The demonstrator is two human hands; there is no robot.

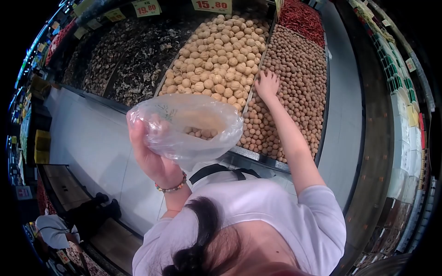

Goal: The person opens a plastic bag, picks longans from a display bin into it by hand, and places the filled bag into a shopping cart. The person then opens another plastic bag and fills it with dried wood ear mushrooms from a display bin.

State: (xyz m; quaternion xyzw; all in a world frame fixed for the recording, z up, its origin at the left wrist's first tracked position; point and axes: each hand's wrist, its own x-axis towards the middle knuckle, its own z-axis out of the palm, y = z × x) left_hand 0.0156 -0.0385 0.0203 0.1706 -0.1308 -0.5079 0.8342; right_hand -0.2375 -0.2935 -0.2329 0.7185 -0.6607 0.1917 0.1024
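Observation:
My left hand [149, 149] grips a clear plastic bag [184, 133] by its left side, with some fingers seen through the film. The bag's mouth gapes, and several small round brown items [201, 133] lie inside. My right hand [267, 85] rests palm down, fingers spread, at the left edge of a bin of small round brown items [299, 78], beside the divider. Just left of that hand is a bin of pale walnuts [216, 60].
Bins of dark dried goods [142, 64] stand at the upper left, and red dried chillies [301, 20] at the top right. Price signs [212, 5] line the back. A person in dark clothes [92, 214] is at the lower left. Packed shelves [403, 129] run along the right.

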